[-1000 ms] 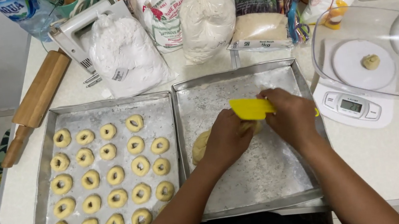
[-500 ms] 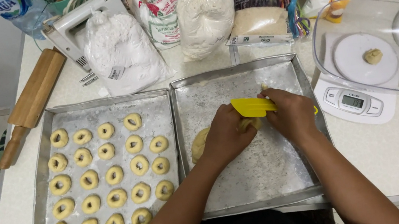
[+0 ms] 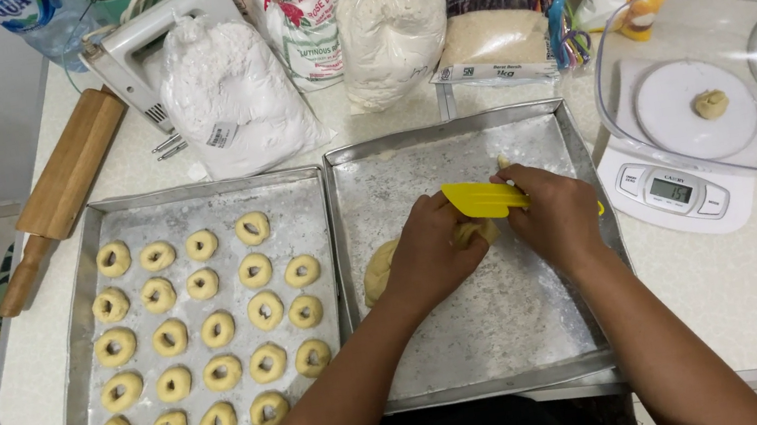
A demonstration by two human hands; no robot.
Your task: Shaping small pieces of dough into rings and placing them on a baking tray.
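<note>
In the floured tray (image 3: 518, 342), the left hand (image 3: 430, 255) pins the dough lump (image 3: 379, 270) steady while the right hand (image 3: 559, 215), its grip closed around the yellow scraper (image 3: 482, 199), angles the blade onto it.

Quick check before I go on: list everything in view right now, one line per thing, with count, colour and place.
dough rings: 23, pale yellow, in rows on the left tray
left tray: 1, silver, floured, left of the other tray
right tray: 1, silver, floured, under both hands
dough lump: 1, pale yellow, right tray, partly under the left hand
scraper: 1, yellow, in the right hand
rolling pin: 1, wooden, table's left edge
bags of powder: several, mostly white, along the back
kitchen scale: 1, white, right of the trays
dough ball: 1, pale, on the scale's plate
left hand: 1, on the dough lump
right hand: 1, holds the scraper
</note>
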